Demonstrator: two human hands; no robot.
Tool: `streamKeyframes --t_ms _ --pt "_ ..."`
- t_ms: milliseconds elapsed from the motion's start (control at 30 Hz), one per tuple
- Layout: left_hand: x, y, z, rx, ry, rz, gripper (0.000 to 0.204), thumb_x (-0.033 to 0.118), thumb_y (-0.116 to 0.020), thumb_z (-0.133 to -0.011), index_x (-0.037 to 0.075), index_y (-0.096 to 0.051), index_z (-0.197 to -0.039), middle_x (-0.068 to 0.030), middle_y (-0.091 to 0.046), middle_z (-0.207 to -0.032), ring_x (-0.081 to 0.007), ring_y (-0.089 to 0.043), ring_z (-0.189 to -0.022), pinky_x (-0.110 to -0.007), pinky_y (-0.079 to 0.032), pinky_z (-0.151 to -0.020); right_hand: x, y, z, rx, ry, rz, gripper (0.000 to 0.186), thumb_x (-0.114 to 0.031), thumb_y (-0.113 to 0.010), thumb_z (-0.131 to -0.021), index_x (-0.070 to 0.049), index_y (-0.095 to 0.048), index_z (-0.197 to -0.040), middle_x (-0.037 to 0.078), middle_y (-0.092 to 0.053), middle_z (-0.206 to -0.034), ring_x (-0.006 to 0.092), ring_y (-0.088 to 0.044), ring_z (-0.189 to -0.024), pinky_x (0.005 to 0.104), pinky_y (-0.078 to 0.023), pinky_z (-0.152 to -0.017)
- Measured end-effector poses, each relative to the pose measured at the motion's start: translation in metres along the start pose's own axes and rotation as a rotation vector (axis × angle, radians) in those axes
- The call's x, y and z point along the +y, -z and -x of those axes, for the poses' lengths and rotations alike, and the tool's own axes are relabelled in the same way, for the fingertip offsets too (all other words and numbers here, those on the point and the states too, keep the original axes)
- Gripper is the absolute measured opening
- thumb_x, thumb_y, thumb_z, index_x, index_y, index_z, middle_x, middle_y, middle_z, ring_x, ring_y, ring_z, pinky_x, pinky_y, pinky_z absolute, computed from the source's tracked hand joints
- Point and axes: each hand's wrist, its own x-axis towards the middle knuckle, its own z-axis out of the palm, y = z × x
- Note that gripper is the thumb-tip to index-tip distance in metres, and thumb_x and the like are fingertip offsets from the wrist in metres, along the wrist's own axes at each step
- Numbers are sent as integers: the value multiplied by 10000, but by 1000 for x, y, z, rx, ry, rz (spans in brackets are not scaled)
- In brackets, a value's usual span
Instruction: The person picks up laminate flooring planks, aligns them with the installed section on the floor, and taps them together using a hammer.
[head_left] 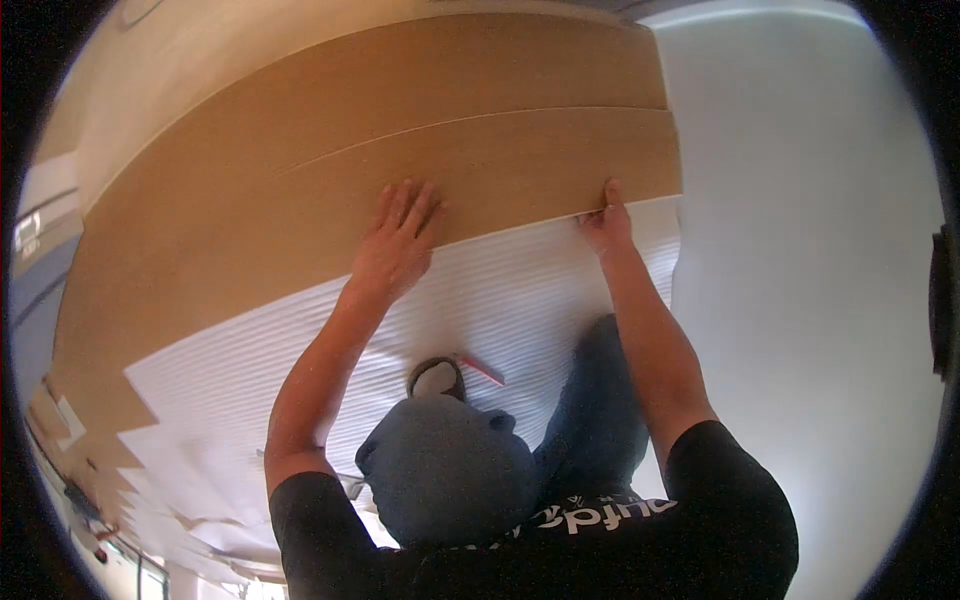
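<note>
A wood-coloured floor plank [510,165] lies along the front edge of the laid boards, with a thin seam between it and the board behind. My left hand [393,245] rests flat on this plank, fingers spread and pointing away from me. Toward the plank's right end, my right hand [607,228] grips its near edge. The thumb lies on top and the other fingers curl at the edge, their tips hidden. White ribbed underlay [510,275] runs beneath and in front of the plank.
A slim red tool [480,369], its kind unclear, lies on the underlay beside my shoe [437,378]. A white wall [790,230] rises at the right, close to the plank's end. Laid boards [190,240] stretch left with a stepped edge. My knees are bent over the underlay.
</note>
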Motion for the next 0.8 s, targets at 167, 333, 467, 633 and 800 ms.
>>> streamKeyframes --t_ms 167,333,467,633,800 --pt "19 2 -14 -30 -101 -164 496 174 -589 -919 80 -576 -1406 -217 -474 -1531 -436 -394 -1447 -582 -352 -1165 -12 24 -19 45 -60 2 293 -234 -645 -1029 -112 -596 -1291 38 -677 -1245 216 -661 -1118 401 -599 -937" --pt "12 1 -13 -67 -57 -210 487 133 -570 -941 63 -554 -1423 -234 -462 -1529 -454 -416 -1425 -574 -437 -1092 -2 -7 0 70 -25 -21 313 -195 -652 -1017 -60 -596 -1293 85 -674 -1229 271 -658 -1114 463 -601 -880" --pt "27 2 -23 -99 -95 -159 506 118 -570 -939 56 -535 -1440 -240 -445 -1539 -469 -423 -1412 -580 -420 -1107 -13 12 -16 233 8 194 276 -185 -651 -1017 -87 -606 -1272 40 -682 -1167 230 -669 -1053 406 -601 -794" --pt "18 6 -19 -105 -86 -185 517 114 -566 -948 44 -511 -1457 -251 -438 -1539 -493 -416 -1409 -572 -401 -1130 -3 -1 -8 185 13 228 224 -212 -672 -1008 -105 -628 -1200 39 -684 -1104 216 -666 -967 397 -576 -713" --pt "25 12 -22 -123 -86 -184 516 122 -566 -952 41 -508 -1458 -255 -438 -1541 -495 -424 -1404 -560 -419 -1121 -7 9 -12 170 -5 281 233 -253 -703 -993 -125 -631 -1174 51 -664 -1081 196 -634 -869 380 -516 -605"
